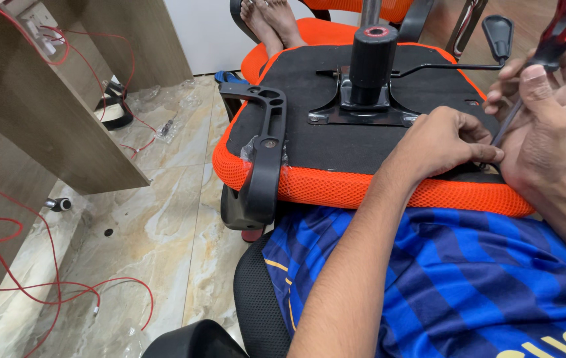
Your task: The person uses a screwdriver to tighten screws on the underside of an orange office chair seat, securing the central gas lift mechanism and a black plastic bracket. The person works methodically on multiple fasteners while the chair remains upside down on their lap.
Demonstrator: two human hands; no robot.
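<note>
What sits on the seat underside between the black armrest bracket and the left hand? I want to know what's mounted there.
In the head view, the black tilt mechanism plate with its upright gas-lift cylinder sits between the armrest bracket and the left hand.

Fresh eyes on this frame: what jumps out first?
An upturned orange mesh chair seat with a black underside fills the centre, its black gas-lift cylinder standing up. At right, the right hand holds a red-handled screwdriver, the left hand beside its tip. Red wires trail over the marble floor, left.

Marble-tile floor [157,225]: red wires [38,285], clear plastic bags [164,126], small black cylinder [61,204], black strap [116,109].
</note>
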